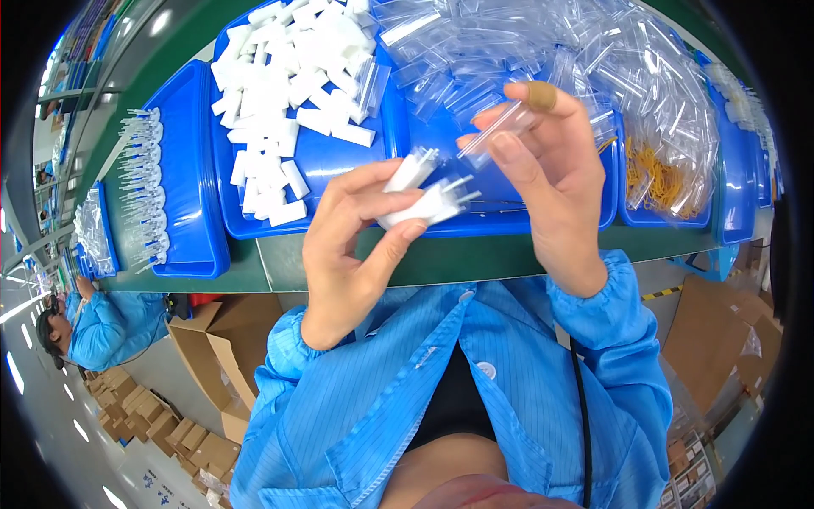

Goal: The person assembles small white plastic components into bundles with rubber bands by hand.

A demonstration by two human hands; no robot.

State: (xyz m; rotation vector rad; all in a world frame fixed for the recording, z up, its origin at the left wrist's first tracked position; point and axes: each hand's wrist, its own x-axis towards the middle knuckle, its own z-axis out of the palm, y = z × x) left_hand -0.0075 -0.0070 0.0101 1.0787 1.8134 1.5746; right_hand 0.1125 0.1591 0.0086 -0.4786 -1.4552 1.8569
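My left hand (352, 225) is closed on two white plastic parts (434, 204) with thin translucent prongs at their ends. Thumb and fingers pinch them over the front edge of the trays. Higher and to the right, my right hand (555, 165) grips a short clear plastic tube (494, 134) between thumb and fingers, its end tilted down toward the white parts. The tube and the parts are apart. A tan wrap (541, 96) covers one right fingertip.
Blue trays hold white blocks (292, 89), clear plastic tubes (458, 72) and bagged yellow rubber bands (657, 178). Pronged white parts (144, 182) line the left tray. Open cartons (225, 339) stand below the green table edge (271, 263); a co-worker (114, 322) sits far left.
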